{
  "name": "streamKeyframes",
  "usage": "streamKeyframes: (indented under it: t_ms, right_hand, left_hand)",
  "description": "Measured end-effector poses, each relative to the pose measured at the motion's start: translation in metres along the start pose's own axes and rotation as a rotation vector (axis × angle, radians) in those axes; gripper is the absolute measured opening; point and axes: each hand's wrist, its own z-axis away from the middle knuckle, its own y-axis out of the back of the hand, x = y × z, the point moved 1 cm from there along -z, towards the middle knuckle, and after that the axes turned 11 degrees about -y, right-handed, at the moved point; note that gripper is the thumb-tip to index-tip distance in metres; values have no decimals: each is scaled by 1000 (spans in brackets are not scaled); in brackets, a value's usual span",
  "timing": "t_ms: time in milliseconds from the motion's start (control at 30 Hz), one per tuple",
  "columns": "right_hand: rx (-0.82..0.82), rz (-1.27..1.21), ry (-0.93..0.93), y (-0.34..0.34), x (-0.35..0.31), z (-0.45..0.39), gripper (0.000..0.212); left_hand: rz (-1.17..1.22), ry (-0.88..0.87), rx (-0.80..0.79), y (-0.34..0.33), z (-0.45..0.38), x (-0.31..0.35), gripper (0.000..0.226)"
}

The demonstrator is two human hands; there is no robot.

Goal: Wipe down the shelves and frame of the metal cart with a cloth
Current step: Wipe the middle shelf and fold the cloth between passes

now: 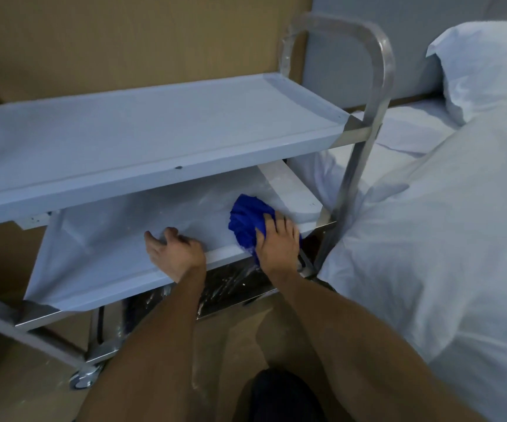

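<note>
Fingers (272, 222) of the right hand (276, 242) spread, pressing the bunched blue cloth (246, 220) onto the middle shelf's (109, 248) front lip at 3 o'clock; left hand (174, 251) rests loosely open on that lip. Bed (444, 223) touches the cart's upright (352, 166); shelf stretches bare toward 9 o'clock.

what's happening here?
A person is wiping a metal cart that stands beside a bed. The right hand presses a blue cloth onto the right end of the middle shelf. The left hand rests on that shelf's front edge. The top shelf has nothing on it.
</note>
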Motion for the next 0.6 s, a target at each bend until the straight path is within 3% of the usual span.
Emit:
streamKeyframes:
  t_ms: [67,200,333,467,600]
  right_hand:
    - [72,10,-128,3,31,-22,50]
    - [247,-117,-313,4,74,-46,55]
    - [327,-371,-432,-12,23,-25,58]
    - [209,-364,-272,-38,-68,49,63]
    - [110,-240,-100,-38,-62,52,59]
  left_hand:
    - [-149,-78,-9,4,-5,-15,21]
    - [-216,-115,-1,3,-9,-29,26]
    - [-225,-117,-11,-8,-18,-27,25]
    - [-230,-125,-23,-6,-18,-34,24]
    - [-158,-109,-18,3,-13,-38,23]
